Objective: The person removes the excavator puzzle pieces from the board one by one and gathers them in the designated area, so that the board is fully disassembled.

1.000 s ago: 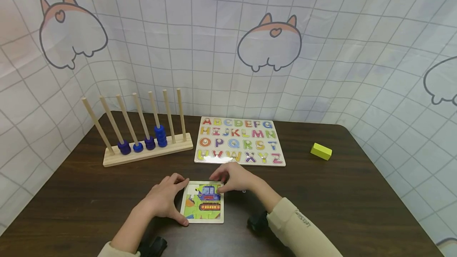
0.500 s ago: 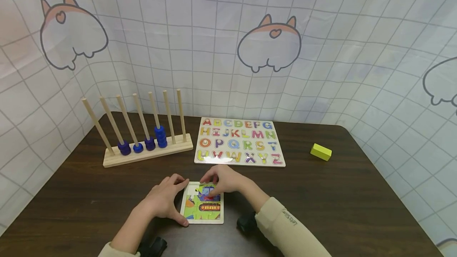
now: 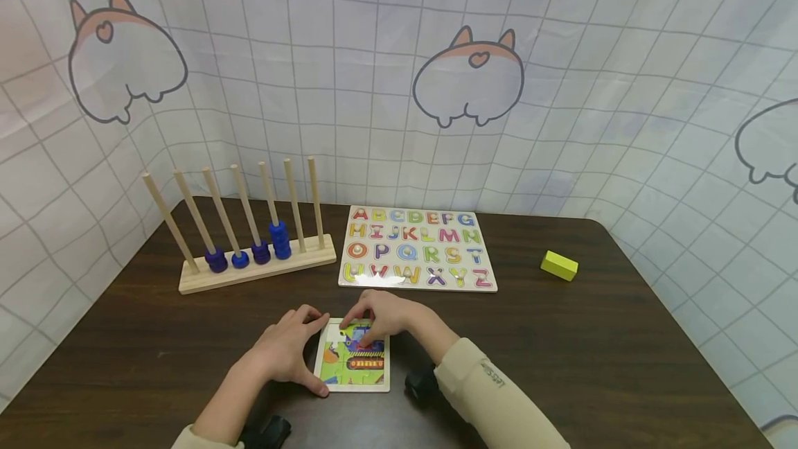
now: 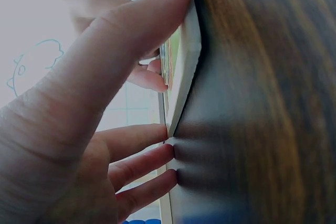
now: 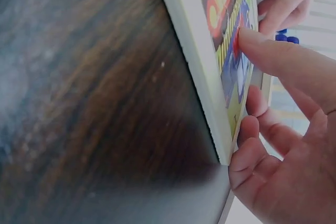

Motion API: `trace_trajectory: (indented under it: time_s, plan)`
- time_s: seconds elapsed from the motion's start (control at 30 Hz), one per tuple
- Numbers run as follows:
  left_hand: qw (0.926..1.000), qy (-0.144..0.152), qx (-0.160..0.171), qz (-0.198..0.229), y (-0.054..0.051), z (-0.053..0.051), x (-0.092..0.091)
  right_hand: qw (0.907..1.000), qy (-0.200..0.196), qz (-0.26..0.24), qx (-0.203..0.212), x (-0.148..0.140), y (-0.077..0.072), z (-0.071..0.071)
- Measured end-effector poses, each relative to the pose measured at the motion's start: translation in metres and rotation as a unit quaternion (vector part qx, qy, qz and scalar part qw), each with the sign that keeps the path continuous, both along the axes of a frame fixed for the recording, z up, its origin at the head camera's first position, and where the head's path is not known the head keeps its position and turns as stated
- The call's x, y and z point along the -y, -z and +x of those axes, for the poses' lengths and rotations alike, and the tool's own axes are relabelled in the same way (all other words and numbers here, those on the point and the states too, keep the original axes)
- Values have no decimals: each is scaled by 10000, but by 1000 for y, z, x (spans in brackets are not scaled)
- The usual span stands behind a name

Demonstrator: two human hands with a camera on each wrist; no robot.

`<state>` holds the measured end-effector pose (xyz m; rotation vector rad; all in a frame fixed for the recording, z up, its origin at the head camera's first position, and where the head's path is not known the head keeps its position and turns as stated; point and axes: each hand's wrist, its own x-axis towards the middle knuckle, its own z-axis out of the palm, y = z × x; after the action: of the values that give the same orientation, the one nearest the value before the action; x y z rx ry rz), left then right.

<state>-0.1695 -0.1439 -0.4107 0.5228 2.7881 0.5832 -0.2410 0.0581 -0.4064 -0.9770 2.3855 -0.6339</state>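
A small square picture puzzle (image 3: 357, 388) with a pale wooden frame lies flat near the front of the table, showing a blue and red vehicle on green. A pale patch shows at its upper left. The left hand (image 3: 283, 348) grips the frame's left side, thumb at the near corner and index finger at the far one; both contacts show in the left wrist view. Over the puzzle's upper part is the right hand (image 3: 389, 314). Its thumb (image 5: 254, 40) touches the picture, while other fingers bend at the frame's edge; it hides part of the picture.
Behind stands a wooden peg rack (image 3: 258, 269) with blue and purple beads, at the left. An alphabet board (image 3: 418, 242) lies beyond the puzzle, and a yellow-green block (image 3: 559, 265) sits at the right. A white grid-patterned curtain (image 3: 349, 89) surrounds the dark table (image 3: 561, 352).
The right hand has moved left across the puzzle, from its upper right corner toward the pale patch. The left hand has stayed on the frame.
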Motion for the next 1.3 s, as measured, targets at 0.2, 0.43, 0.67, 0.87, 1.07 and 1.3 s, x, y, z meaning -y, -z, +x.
trace_trajectory:
  time_s: [0.2, 0.43, 0.67, 0.87, 1.07, 1.3]
  plan:
    - [10000, -18, 20, -2, 0, 0, 0, 10000, 3, 30, 13, 0, 2, -1]
    - [10000, -2, 6, -6, 1, 0, 0, 9998, 117, 123, -127, 2, 2, 3]
    - [10000, 19, -10, 17, 1, 0, 0, 9995, 87, 184, -256, 4, 0, 5]
    - [10000, -15, 20, 18, -1, 0, 0, 9996, 166, 173, -131, 4, -2, 6]
    - [10000, -12, -2, -1, -1, -1, 1, 9995, 235, 194, -49, 4, -4, 8]
    - [10000, -25, 65, -10, 0, -1, 0, 9997, 229, 19, -55, 2, -2, 7]
